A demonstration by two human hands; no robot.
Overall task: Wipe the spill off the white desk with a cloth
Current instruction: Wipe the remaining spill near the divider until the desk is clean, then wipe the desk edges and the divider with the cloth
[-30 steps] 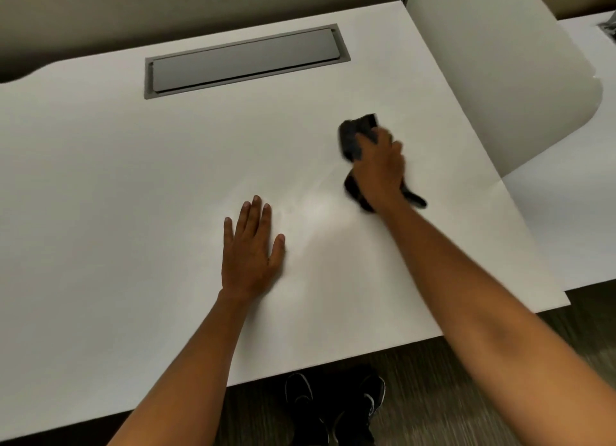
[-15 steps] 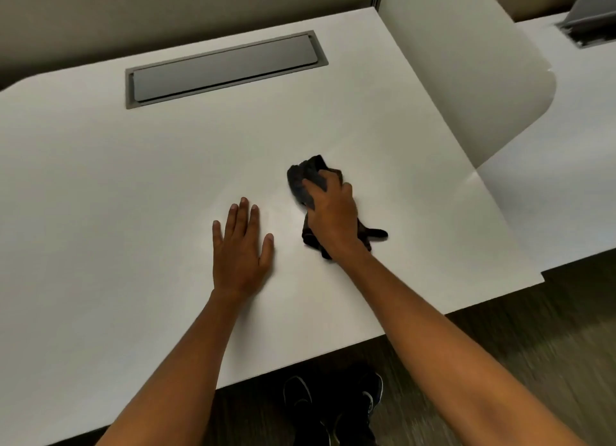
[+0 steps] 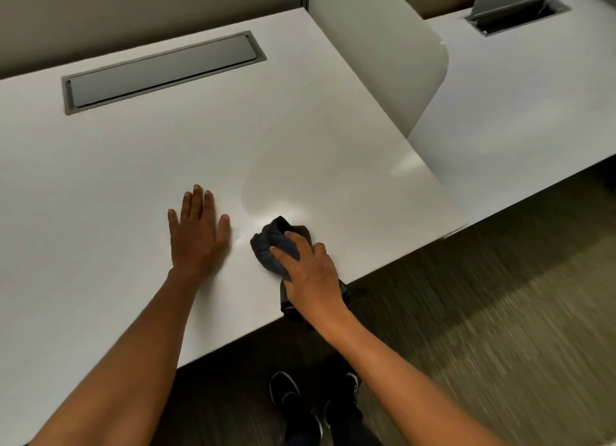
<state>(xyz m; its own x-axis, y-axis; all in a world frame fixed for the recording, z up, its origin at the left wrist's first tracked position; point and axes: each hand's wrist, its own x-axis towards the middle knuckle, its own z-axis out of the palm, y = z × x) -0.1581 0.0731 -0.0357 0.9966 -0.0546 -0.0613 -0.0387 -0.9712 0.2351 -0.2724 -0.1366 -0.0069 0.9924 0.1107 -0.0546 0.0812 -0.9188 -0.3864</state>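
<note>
Counting it up: 2 hands, 1 cloth, 1 white worktop point(image 3: 100, 179) under them. Right hand point(image 3: 311, 277) has its fingers curled over the dark grey cloth point(image 3: 271, 242), bunching it and pressing it down right at the near edge of the worktop, with a bit of the cloth hanging off over that edge under the wrist. Left hand point(image 3: 196, 232) lies flat, palm down, fingers straight and slightly spread, just beside the cloth but not touching it. A shiny wet-looking smear point(image 3: 283, 192) sits just beyond the cloth toward the far edge. Around it: 1 grey cable hatch point(image 3: 160, 70), closed, near the far edge; 1 white divider panel point(image 3: 376, 45) standing along the right edge; a 2nd desk point(image 3: 520, 95) past it with its own hatch point(image 3: 513, 4) flipped up. 2 dark shoes point(image 3: 283, 392) on the floor below.
</note>
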